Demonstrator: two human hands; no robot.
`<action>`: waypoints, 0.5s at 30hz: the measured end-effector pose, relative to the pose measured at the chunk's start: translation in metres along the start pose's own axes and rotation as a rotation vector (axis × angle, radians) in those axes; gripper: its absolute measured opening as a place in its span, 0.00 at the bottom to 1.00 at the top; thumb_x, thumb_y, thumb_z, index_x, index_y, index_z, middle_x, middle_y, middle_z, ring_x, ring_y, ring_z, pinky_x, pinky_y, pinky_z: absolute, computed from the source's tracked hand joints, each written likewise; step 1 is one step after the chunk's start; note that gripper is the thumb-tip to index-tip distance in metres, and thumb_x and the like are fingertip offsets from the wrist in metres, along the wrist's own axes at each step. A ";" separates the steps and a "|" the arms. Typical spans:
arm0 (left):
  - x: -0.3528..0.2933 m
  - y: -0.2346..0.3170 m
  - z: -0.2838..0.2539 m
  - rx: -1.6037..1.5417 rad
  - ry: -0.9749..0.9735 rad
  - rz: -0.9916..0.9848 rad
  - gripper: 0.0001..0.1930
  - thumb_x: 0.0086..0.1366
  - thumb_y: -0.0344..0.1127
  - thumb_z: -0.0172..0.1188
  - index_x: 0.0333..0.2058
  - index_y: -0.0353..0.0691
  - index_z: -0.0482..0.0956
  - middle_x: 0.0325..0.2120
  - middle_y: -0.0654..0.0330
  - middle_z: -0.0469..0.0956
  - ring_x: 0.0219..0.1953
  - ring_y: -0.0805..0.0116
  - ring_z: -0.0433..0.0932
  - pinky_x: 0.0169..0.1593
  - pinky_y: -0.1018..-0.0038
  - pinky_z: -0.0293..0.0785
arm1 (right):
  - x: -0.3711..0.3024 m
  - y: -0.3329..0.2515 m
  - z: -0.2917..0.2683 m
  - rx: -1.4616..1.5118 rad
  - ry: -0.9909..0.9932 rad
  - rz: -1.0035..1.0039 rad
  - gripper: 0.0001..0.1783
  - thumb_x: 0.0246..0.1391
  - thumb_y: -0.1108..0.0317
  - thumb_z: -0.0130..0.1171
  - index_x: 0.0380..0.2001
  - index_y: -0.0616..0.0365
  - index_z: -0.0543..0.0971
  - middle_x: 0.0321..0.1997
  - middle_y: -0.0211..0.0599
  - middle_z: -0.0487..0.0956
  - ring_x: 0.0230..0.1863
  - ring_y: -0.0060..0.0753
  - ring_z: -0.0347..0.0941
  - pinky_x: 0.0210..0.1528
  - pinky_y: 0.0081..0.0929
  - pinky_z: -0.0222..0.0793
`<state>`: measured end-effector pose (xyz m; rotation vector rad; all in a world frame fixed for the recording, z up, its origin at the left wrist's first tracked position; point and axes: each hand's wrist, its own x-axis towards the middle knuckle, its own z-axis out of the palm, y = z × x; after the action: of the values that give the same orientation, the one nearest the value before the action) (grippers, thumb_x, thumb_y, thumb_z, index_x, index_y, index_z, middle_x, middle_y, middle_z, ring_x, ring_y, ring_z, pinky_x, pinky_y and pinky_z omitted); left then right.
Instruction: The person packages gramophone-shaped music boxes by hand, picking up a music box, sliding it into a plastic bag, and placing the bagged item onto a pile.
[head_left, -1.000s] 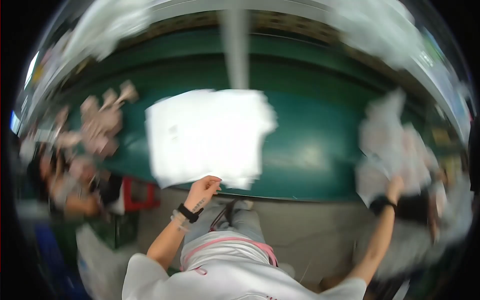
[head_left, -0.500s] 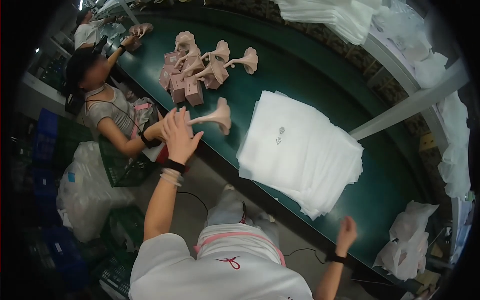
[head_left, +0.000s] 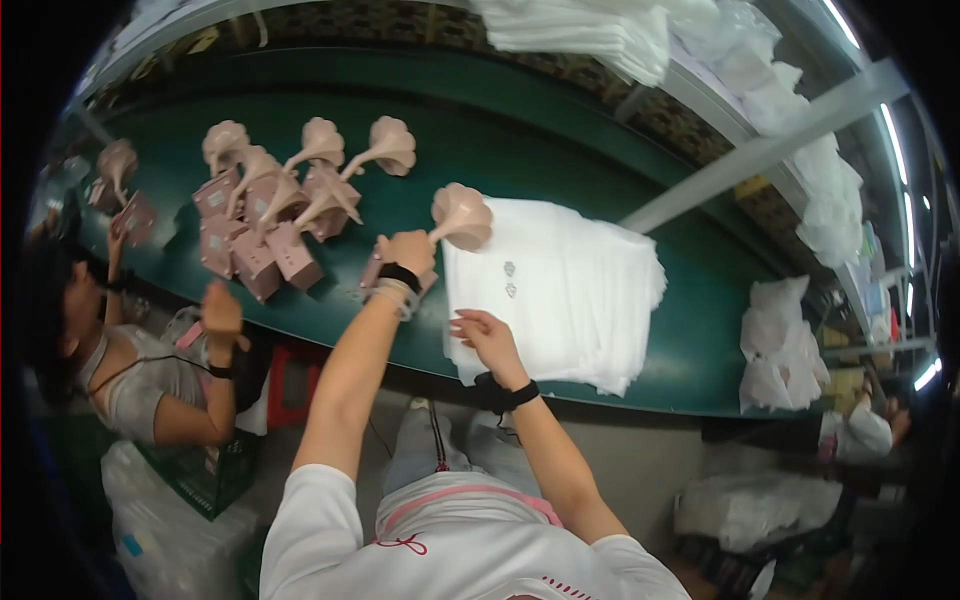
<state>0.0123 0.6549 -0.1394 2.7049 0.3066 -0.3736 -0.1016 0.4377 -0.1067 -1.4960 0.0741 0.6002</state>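
A pink gramophone-shaped piece with a flared horn and a boxy base is in my left hand. My fingers wrap round the base and hide most of it. The horn reaches over the left edge of a stack of white foam sheets. My right hand hovers at or just above the stack's near left part, fingers spread and a little bent, holding nothing. Whether its fingertips touch the top sheet I cannot tell.
Several similar pink gramophone pieces crowd the green table at left. A co-worker's hand is raised near them. A slanted grey post stands beyond the stack. White plastic bags lie at the right.
My left hand has carried the gramophone piece away from the co-worker, rightward to the foam stack. My right hand has come in from the far right to the stack. The view has turned right.
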 end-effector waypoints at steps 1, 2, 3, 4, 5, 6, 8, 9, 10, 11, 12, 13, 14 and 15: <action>-0.009 0.013 -0.014 -0.015 0.079 0.071 0.18 0.53 0.51 0.59 0.33 0.43 0.79 0.29 0.52 0.80 0.37 0.53 0.78 0.47 0.49 0.63 | -0.019 0.000 -0.009 0.044 0.006 0.044 0.18 0.60 0.64 0.48 0.50 0.62 0.70 0.44 0.40 0.78 0.43 0.29 0.76 0.42 0.22 0.70; -0.023 0.023 -0.030 -0.034 0.155 0.138 0.15 0.55 0.47 0.58 0.29 0.41 0.80 0.26 0.53 0.80 0.31 0.54 0.79 0.43 0.53 0.67 | -0.035 -0.001 -0.017 0.094 0.010 0.088 0.20 0.60 0.62 0.48 0.51 0.62 0.70 0.45 0.41 0.78 0.45 0.30 0.75 0.43 0.23 0.70; -0.042 0.021 -0.044 -0.205 0.201 0.200 0.13 0.55 0.43 0.58 0.31 0.39 0.80 0.27 0.52 0.79 0.31 0.54 0.78 0.40 0.58 0.69 | -0.052 -0.010 -0.023 0.108 0.038 0.097 0.20 0.60 0.62 0.48 0.51 0.62 0.70 0.45 0.41 0.78 0.45 0.30 0.75 0.43 0.23 0.70; -0.063 0.017 -0.051 -0.376 0.238 0.247 0.11 0.55 0.38 0.58 0.32 0.37 0.80 0.27 0.52 0.79 0.31 0.54 0.78 0.37 0.63 0.71 | -0.072 -0.017 -0.033 0.302 0.045 0.163 0.21 0.60 0.60 0.47 0.53 0.62 0.68 0.47 0.42 0.76 0.47 0.31 0.74 0.44 0.25 0.70; -0.090 0.023 -0.056 -0.450 0.338 0.376 0.10 0.53 0.32 0.58 0.34 0.36 0.80 0.27 0.53 0.79 0.30 0.55 0.77 0.36 0.65 0.71 | -0.094 -0.027 -0.041 0.504 0.062 0.223 0.23 0.61 0.59 0.46 0.55 0.61 0.65 0.50 0.44 0.75 0.48 0.32 0.73 0.45 0.27 0.70; -0.114 0.033 -0.060 -0.532 0.444 0.503 0.11 0.52 0.27 0.58 0.35 0.35 0.80 0.28 0.53 0.78 0.30 0.56 0.76 0.35 0.67 0.72 | -0.110 -0.043 -0.048 0.525 0.092 0.233 0.23 0.61 0.59 0.46 0.55 0.61 0.65 0.50 0.44 0.75 0.48 0.32 0.73 0.45 0.27 0.70; -0.156 0.060 -0.063 -0.437 0.578 0.813 0.16 0.46 0.23 0.60 0.37 0.37 0.80 0.27 0.54 0.77 0.30 0.58 0.75 0.34 0.67 0.72 | -0.143 -0.077 -0.057 1.043 -0.298 0.283 0.30 0.60 0.54 0.47 0.59 0.61 0.59 0.55 0.47 0.69 0.55 0.37 0.69 0.52 0.37 0.69; -0.171 0.069 -0.055 -0.422 0.562 0.931 0.16 0.44 0.24 0.60 0.36 0.37 0.80 0.26 0.55 0.77 0.30 0.59 0.75 0.34 0.67 0.72 | -0.157 -0.087 -0.062 1.062 -0.287 0.287 0.30 0.60 0.54 0.47 0.59 0.61 0.59 0.55 0.47 0.69 0.55 0.37 0.69 0.52 0.37 0.69; -0.181 0.078 -0.047 -0.407 0.546 1.048 0.16 0.42 0.24 0.61 0.35 0.38 0.80 0.26 0.56 0.77 0.30 0.60 0.75 0.34 0.68 0.72 | -0.170 -0.094 -0.068 1.244 -0.260 0.264 0.31 0.58 0.56 0.50 0.60 0.61 0.58 0.56 0.48 0.68 0.55 0.39 0.69 0.52 0.38 0.69; -0.191 0.090 -0.037 -0.409 0.521 1.050 0.16 0.42 0.24 0.61 0.35 0.38 0.80 0.26 0.56 0.77 0.30 0.60 0.75 0.34 0.68 0.72 | -0.184 -0.096 -0.071 1.425 -0.224 0.237 0.33 0.57 0.58 0.53 0.60 0.61 0.56 0.57 0.50 0.67 0.55 0.41 0.69 0.53 0.40 0.69; -0.199 0.103 -0.026 -0.417 0.493 1.170 0.17 0.43 0.26 0.62 0.36 0.38 0.80 0.28 0.56 0.76 0.32 0.59 0.74 0.36 0.67 0.71 | -0.197 -0.093 -0.072 1.442 -0.209 0.238 0.33 0.57 0.58 0.53 0.60 0.61 0.56 0.57 0.50 0.67 0.55 0.41 0.69 0.53 0.40 0.69; -0.207 0.111 -0.015 -0.427 0.466 1.290 0.17 0.43 0.27 0.63 0.37 0.38 0.79 0.30 0.57 0.75 0.35 0.59 0.73 0.39 0.66 0.70 | -0.211 -0.090 -0.071 1.220 -0.007 0.179 0.32 0.55 0.61 0.55 0.59 0.62 0.58 0.56 0.49 0.68 0.54 0.40 0.69 0.53 0.38 0.69; -0.212 0.118 -0.005 -0.428 0.452 1.296 0.17 0.43 0.27 0.63 0.37 0.38 0.79 0.30 0.57 0.75 0.35 0.59 0.73 0.39 0.66 0.70 | -0.222 -0.087 -0.073 0.987 0.181 0.120 0.32 0.53 0.64 0.57 0.58 0.63 0.59 0.54 0.49 0.69 0.53 0.39 0.70 0.52 0.37 0.69; -0.217 0.124 0.006 -0.421 0.464 1.244 0.18 0.44 0.29 0.64 0.38 0.38 0.78 0.33 0.57 0.74 0.37 0.59 0.72 0.40 0.66 0.69 | -0.234 -0.082 -0.075 0.745 0.359 0.064 0.31 0.51 0.67 0.59 0.57 0.64 0.60 0.53 0.49 0.70 0.52 0.38 0.70 0.52 0.35 0.69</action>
<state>-0.1601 0.5060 -0.0363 2.0175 -1.0199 0.6028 -0.2437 0.2940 0.0556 -0.8561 0.5646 0.2906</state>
